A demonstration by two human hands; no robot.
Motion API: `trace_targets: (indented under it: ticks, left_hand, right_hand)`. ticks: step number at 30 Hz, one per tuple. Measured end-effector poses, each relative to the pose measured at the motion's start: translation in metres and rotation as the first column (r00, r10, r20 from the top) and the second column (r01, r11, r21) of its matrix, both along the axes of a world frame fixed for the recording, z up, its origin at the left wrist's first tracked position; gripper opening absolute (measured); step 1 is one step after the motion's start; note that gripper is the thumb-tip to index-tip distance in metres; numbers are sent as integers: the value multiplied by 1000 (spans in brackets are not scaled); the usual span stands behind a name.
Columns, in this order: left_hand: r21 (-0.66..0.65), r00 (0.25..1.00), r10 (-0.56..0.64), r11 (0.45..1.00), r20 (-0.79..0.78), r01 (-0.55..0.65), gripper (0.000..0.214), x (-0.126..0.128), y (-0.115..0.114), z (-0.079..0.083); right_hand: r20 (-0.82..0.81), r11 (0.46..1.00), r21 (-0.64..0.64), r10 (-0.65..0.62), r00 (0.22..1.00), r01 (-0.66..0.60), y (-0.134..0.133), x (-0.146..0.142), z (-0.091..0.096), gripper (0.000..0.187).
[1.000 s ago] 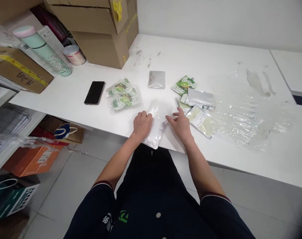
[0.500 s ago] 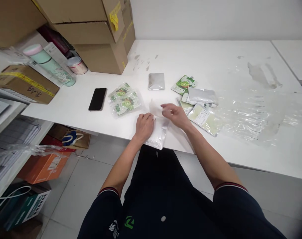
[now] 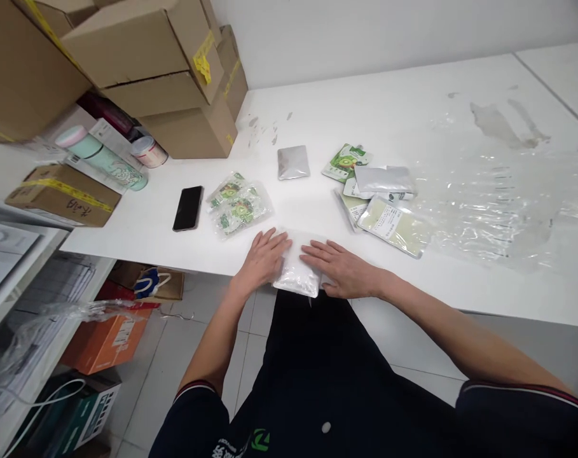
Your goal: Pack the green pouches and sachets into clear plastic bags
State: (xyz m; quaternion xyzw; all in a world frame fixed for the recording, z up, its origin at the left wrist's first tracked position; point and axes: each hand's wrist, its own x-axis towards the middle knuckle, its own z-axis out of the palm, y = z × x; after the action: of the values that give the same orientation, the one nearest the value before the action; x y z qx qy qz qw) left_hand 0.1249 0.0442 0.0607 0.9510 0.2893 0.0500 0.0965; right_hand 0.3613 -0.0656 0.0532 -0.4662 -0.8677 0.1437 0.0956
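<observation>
Pouch sits at the table's front edge, between your left hand and right hand, its sides under your fingers. Both hands' fingers lie extended, slightly spread.

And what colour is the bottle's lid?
The lid is pale pink; it shows in the head view, at the upper left.

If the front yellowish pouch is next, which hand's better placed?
Right hand, probably: it's nearer the front yellowish pouch; the left hand is across the wrapped packet. Both hands touch that packet.
</observation>
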Motion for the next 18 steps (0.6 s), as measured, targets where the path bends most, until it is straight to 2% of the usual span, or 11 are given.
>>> trace_targets:
  ticks: [2, 4, 7, 9, 10, 12, 13, 15, 16, 18]
  left_hand:
    - [-78, 999, -1, 997, -43, -2, 51, -6, -8, 9]
    - [-147, 997, 15, 989, -69, -25, 53, -9, -18, 16]
    - [-200, 998, -10, 980, -61, -3, 73, -8, -35, 22]
    - [-206, 1000, -19, 978, -7, 17, 83, -6, -45, 23]
    - [-197, 999, 17, 980, 47, -7, 83, -5, -48, 23]
    - [-193, 961, 182, 971, 209, -142, 66, -2, -51, 21]
    - [-224, 907, 293, 947, 302, -232, 54, 0, -51, 20]
    - [-371, 721, 527, 845, 449, -386, 41, 5, -45, 17]
    - [-473, 605, 627, 775, 491, -420, 40, 8, -41, 15]
    - [-671, 388, 770, 634, 506, -383, 47, 12, -31, 10]
  right_hand:
    - [5, 999, 47, 6, 1000, -7, -2, -1, -4, 75]
    - [12, 991, 136, 4, 1000, -5, -2, -4, -9, 63]
    - [18, 972, 233, 1, 1000, -5, 3, -6, -7, 45]
    - [-2, 969, 247, -9, 1000, 9, 12, -7, 4, 36]
    - [-18, 970, 244, -17, 1000, 21, 18, -9, 12, 34]
    - [-56, 971, 233, -43, 997, 55, 33, -16, 31, 34]
    - [-83, 968, 238, -65, 994, 83, 40, -20, 40, 35]
    - [-170, 942, 283, -135, 976, 180, 52, -30, 57, 36]
    - [-231, 918, 315, -173, 958, 242, 56, -35, 63, 36]
    - [-351, 863, 363, -223, 909, 352, 57, -40, 71, 37]
